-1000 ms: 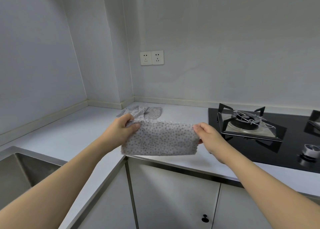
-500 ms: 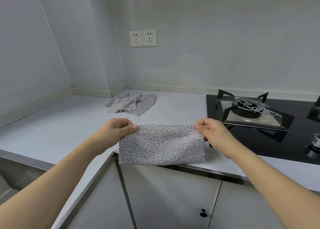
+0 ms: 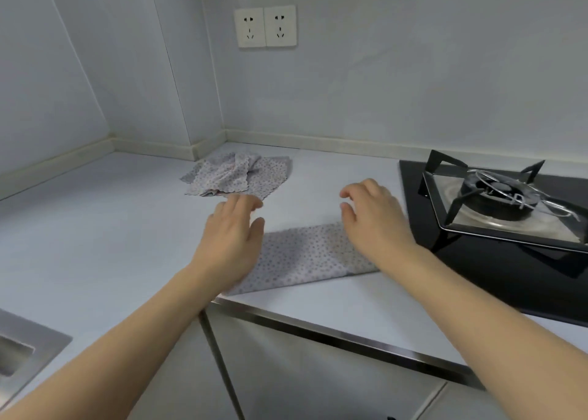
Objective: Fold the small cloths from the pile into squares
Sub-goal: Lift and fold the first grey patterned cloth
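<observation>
A grey dotted cloth (image 3: 305, 257), folded into a long strip, lies flat on the pale counter (image 3: 105, 228) near its front edge. My left hand (image 3: 230, 238) hovers over the strip's left end with straight fingers, holding nothing. Over the right end, my right hand (image 3: 372, 219) has loosely bent fingers and grips nothing. Whether either palm touches the cloth I cannot tell. A pile of crumpled dotted cloths (image 3: 237, 174) sits farther back, near the wall corner.
A black gas hob (image 3: 496, 254) with a burner and pan support (image 3: 502, 193) lies just right of my right hand. A steel sink (image 3: 22, 352) is at the lower left. Two wall sockets (image 3: 265, 26) are above the pile. White cabinet doors (image 3: 318, 378) run below the counter.
Both hands were pinching the cloth's top corners and holding it up in the air. Now the cloth lies on the counter and both hands have let go.
</observation>
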Demonstrator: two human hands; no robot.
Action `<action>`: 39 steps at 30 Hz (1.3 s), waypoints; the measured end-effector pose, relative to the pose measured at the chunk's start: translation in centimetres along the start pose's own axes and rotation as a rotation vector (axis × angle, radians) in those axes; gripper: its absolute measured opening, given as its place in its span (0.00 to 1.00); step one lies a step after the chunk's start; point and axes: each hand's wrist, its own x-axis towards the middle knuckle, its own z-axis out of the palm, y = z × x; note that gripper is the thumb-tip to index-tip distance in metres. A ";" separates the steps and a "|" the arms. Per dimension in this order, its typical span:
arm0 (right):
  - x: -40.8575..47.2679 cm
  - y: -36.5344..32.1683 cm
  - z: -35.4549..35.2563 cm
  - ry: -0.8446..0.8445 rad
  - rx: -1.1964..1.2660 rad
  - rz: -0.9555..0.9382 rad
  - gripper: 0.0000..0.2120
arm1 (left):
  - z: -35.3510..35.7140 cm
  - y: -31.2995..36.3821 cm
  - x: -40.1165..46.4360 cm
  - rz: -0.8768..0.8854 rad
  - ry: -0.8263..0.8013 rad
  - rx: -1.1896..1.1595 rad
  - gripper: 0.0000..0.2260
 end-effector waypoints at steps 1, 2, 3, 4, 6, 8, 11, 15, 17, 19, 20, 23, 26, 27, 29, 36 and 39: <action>-0.7 -1.0 0.7 -0.069 0.007 -0.027 0.15 | 0.5 0.3 -0.5 0.113 -0.038 -0.045 0.12; -1.5 -1.7 1.7 -0.168 0.005 -0.033 0.17 | 1.0 0.4 -1.1 0.204 -0.110 -0.064 0.14; -2.5 -2.1 2.7 -0.279 -0.014 -0.023 0.20 | 1.7 0.3 -1.7 0.254 -0.209 -0.053 0.17; -3.3 -2.2 3.5 -0.378 -0.046 -0.008 0.23 | 2.3 0.2 -2.0 0.260 -0.312 -0.012 0.22; -3.9 -1.9 4.3 -0.488 -0.077 0.022 0.26 | 2.7 -0.4 -2.0 0.168 -0.487 0.092 0.31; -3.7 -1.7 4.4 -0.524 -0.080 0.048 0.27 | 2.6 -0.7 -1.6 0.097 -0.605 0.182 0.34; -3.2 -1.7 4.3 -0.555 -0.072 0.073 0.27 | 2.2 -0.9 -1.2 0.062 -0.642 0.230 0.35; -2.5 -1.0 4.7 -0.594 -0.076 0.059 0.27 | 2.4 -1.1 -1.3 0.057 -0.584 0.240 0.37; -1.7 -0.2 4.9 -0.601 -0.086 0.015 0.27 | 2.6 -1.4 -1.1 0.086 -0.505 0.257 0.37; -0.5 0.7 5.2 -0.629 -0.105 -0.050 0.27 | 2.7 -1.9 -0.8 0.091 -0.481 0.245 0.30; 0.1 1.2 5.3 -0.652 -0.109 -0.076 0.27 | 2.7 -2.1 -0.5 0.074 -0.476 0.207 0.26; 1.7 2.1 5.2 -0.663 -0.175 -0.087 0.28 | 2.4 -2.7 0.2 -0.035 -0.379 0.071 0.18; 1.5 0.4 5.0 -0.356 -0.231 -0.026 0.30 | 2.3 -3.4 0.7 -0.123 -0.319 -0.008 0.22; 0.5 -0.9 4.8 -0.203 -0.200 -0.022 0.29 | 2.3 -3.5 0.7 -0.127 -0.318 -0.016 0.25; -2.2 -4.3 4.5 0.026 -0.073 -0.054 0.24 | 2.4 -3.6 0.8 -0.097 -0.314 -0.017 0.27; -9.1 -9.5 3.9 -0.309 0.035 -0.088 0.30 | 1.5 -3.6 0.7 -0.064 -0.381 -0.011 0.24; -10.4 -10.0 3.4 -0.269 -0.017 -0.096 0.36 | -0.1 -2.7 -0.2 -0.120 -0.425 -0.068 0.25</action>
